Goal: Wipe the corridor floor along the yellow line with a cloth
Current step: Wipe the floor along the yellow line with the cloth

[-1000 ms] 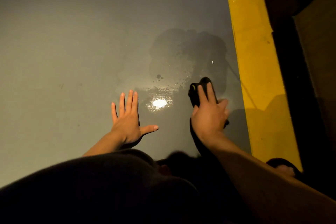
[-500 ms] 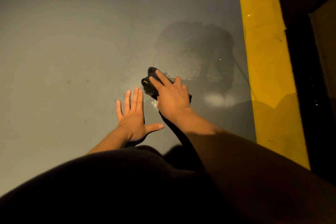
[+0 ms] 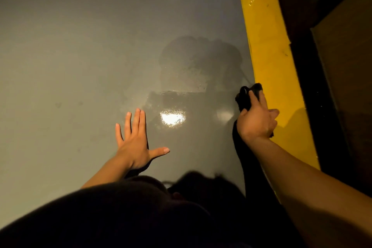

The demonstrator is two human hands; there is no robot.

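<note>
A damp, wiped patch was visible on the floor (image 3: 80, 56) beside the yellow line (image 3: 269, 62); by estimate the task was partly done, the stretch further along appearing dry. The cloth (image 3: 246, 96) was pressed down at the line's edge by the right hand (image 3: 256, 121), fingers curled round it. The left hand (image 3: 133, 143) was laid flat on the floor, fingers spread, nothing held.
</note>
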